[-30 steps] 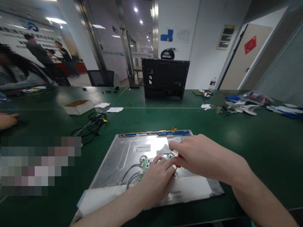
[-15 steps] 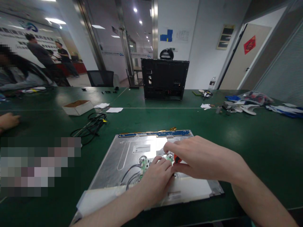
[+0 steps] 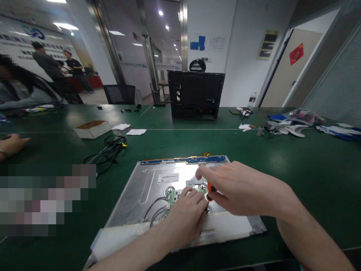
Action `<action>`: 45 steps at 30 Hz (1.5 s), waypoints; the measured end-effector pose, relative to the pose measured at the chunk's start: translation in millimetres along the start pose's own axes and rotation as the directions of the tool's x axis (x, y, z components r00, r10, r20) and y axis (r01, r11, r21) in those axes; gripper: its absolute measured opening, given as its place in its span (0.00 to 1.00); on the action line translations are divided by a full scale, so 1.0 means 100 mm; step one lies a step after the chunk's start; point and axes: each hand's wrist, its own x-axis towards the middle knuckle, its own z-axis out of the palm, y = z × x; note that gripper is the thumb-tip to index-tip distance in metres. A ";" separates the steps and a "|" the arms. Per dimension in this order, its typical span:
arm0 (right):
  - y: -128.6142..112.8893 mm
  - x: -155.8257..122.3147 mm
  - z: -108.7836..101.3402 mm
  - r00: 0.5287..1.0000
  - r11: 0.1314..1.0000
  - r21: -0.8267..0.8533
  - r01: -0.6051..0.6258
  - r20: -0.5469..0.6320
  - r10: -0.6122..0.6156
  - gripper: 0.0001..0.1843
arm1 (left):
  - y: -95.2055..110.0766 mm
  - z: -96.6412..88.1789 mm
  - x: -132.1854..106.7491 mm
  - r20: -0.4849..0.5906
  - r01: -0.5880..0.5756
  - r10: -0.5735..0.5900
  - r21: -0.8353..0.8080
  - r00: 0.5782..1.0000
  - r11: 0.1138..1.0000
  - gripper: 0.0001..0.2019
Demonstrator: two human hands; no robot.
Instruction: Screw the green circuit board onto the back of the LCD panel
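Observation:
A silver display panel [image 3: 135, 188] lies flat on the green table, with a white sheet [image 3: 234, 225] along its near side. My left hand [image 3: 187, 212] rests over a green circuit board [image 3: 172, 195] on the panel, fingers laid across it and slightly bent; its thumb is hidden. Closed around an orange-and-black screwdriver handle [image 3: 210, 190], my right hand [image 3: 239, 188] is just right of my left fingertips. The tool's tip points down at the board's right side, mostly hidden by my fingers. Grey and black cables [image 3: 153, 210] leave the board on its left.
A blue circuit strip [image 3: 183, 160] runs along the panel's far edge. Black cables [image 3: 108, 150] and a white open box [image 3: 93, 130] lie left. A black monitor housing [image 3: 196, 96] stands behind. Another person's hand [image 3: 12, 146] is at far left. Bags and parts [image 3: 299, 120] lie right.
My right hand has shifted very slightly, and more of the orange handle shows. My left hand stays in place. The other person's hand has moved a little to the right.

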 end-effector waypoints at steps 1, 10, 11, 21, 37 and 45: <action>0.00 -0.01 0.00 1.000 1.000 0.002 0.002 0.001 -0.002 0.10 | 0.00 0.00 0.00 0.004 0.004 -0.004 -0.001 1.000 1.000 0.10; 0.00 0.05 0.01 0.993 0.987 -0.106 -0.117 -0.017 0.116 0.09 | 0.01 -0.02 0.01 -0.005 0.004 -0.004 -0.014 1.000 1.000 0.06; 0.01 0.06 0.01 0.992 0.986 -0.112 -0.124 -0.015 0.123 0.08 | 0.00 -0.01 0.01 -0.007 -0.001 0.001 -0.011 1.000 1.000 0.05; 0.01 0.01 0.01 0.998 0.997 -0.056 -0.060 -0.015 0.059 0.06 | -0.01 0.01 0.00 -0.014 0.007 -0.007 0.005 1.000 1.000 0.07; 0.03 0.04 0.02 0.998 0.995 -0.086 -0.059 -0.020 0.057 0.05 | 0.01 -0.01 0.00 0.016 0.028 -0.028 -0.014 0.999 1.000 0.06; 0.01 -0.01 -0.01 0.998 0.999 0.018 0.048 0.029 -0.049 0.06 | -0.02 0.03 -0.01 -0.013 -0.011 0.012 0.018 1.000 1.000 0.09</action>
